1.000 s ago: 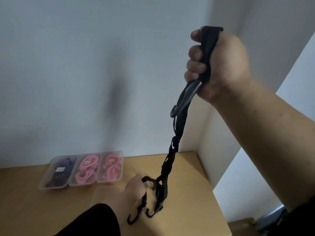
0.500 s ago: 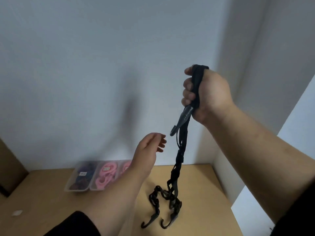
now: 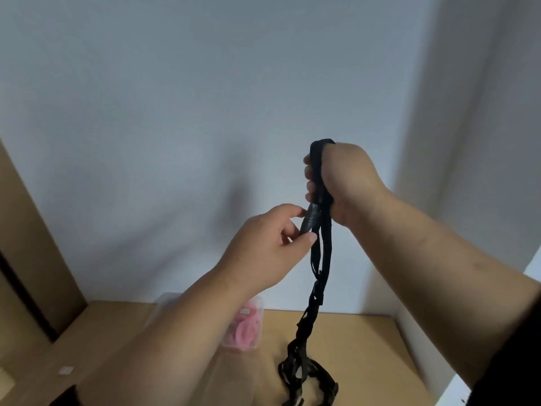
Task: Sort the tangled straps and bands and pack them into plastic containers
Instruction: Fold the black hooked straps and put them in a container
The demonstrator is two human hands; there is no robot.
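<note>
The left hand point(image 3: 272, 244) has come up from the wooden table point(image 3: 360, 347) and is now pinching a black hook point(image 3: 310, 221). The right hand point(image 3: 342, 183) is still gripping the tangled black straps point(image 3: 320, 276) up high, so untangling can start.

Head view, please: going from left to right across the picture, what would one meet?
Small white tag on the wooden table → clear plastic container of pink bands → left hand → hanging tangled black straps → right hand.
</note>
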